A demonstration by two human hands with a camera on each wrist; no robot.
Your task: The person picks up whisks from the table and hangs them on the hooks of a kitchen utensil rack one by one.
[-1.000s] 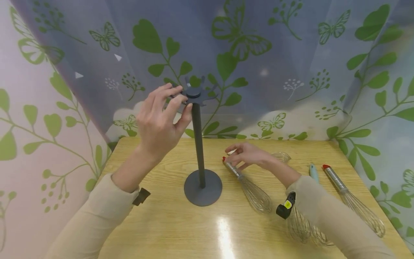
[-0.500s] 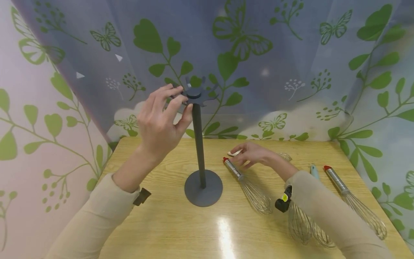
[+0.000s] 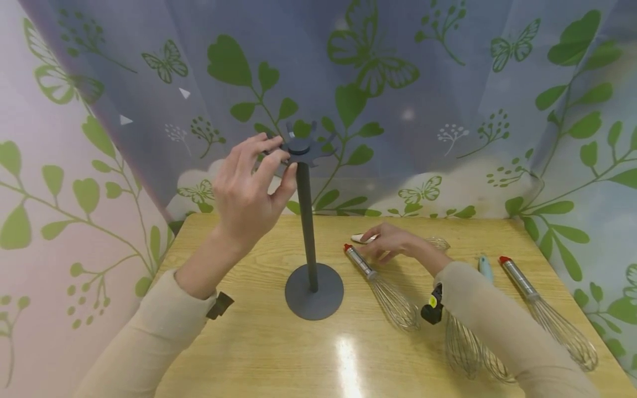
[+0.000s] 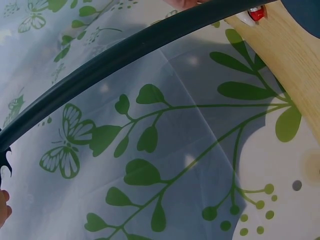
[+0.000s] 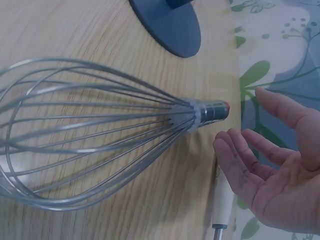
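Observation:
My left hand (image 3: 251,190) holds the top of a dark grey utensil stand (image 3: 307,226), thumb by the post and fingers at the hooked ring. In the left wrist view the post (image 4: 125,52) crosses diagonally, with only fingertips at the left edge. My right hand (image 3: 390,241) hovers over the white handle (image 3: 362,238) of a whisk at the back, fingers loosely bent and thumb apart. Nothing shows between thumb and fingers in the right wrist view, where the white handle (image 5: 223,200) lies below them. A steel whisk with a red tip (image 3: 370,273) lies just in front of that hand.
At the right lies another red-tipped steel whisk (image 3: 534,298). A whisk with a light blue handle (image 3: 485,268) and more wire loops (image 3: 463,345) are partly covered by my right sleeve. A patterned curtain (image 3: 448,166) borders the wooden table (image 3: 239,342) at the back.
My right hand has shifted slightly right, away from the red-tipped whisk's handle, so more of the white handle shows. My left hand keeps its place on the stand.

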